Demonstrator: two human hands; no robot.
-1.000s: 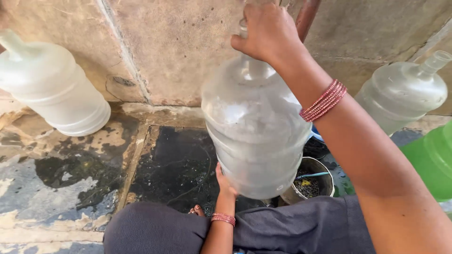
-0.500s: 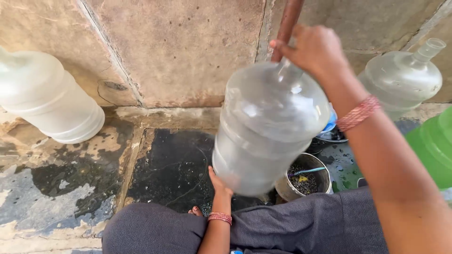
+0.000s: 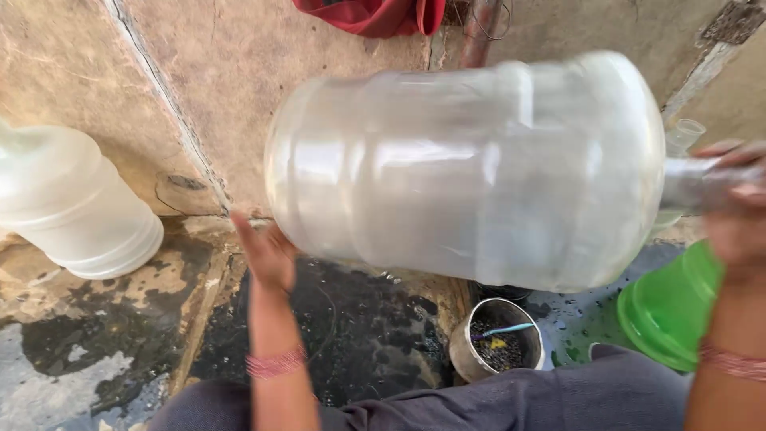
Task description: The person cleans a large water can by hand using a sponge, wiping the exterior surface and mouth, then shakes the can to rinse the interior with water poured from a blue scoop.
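A large clear water jug (image 3: 471, 168) is lying on its side in the air, held between both hands above the wet floor (image 3: 104, 351), its neck pointing right and its base pointing left. The left hand (image 3: 267, 251) is pressing flat against the base, fingers spread open — supporting, not wrapping. The right hand (image 3: 738, 215) is curling around the neck, fingers closed on it, though blur is hiding the finer detail. A second clear jug (image 3: 76, 207) is leaning against the stone wall (image 3: 239, 80) at the floor's left edge, well apart. Below the held jug, a small metal pot (image 3: 496, 349) is sitting near the person's knees — just beside it, at the right edge, a green plastic tub (image 3: 670, 307) is lying tilted.
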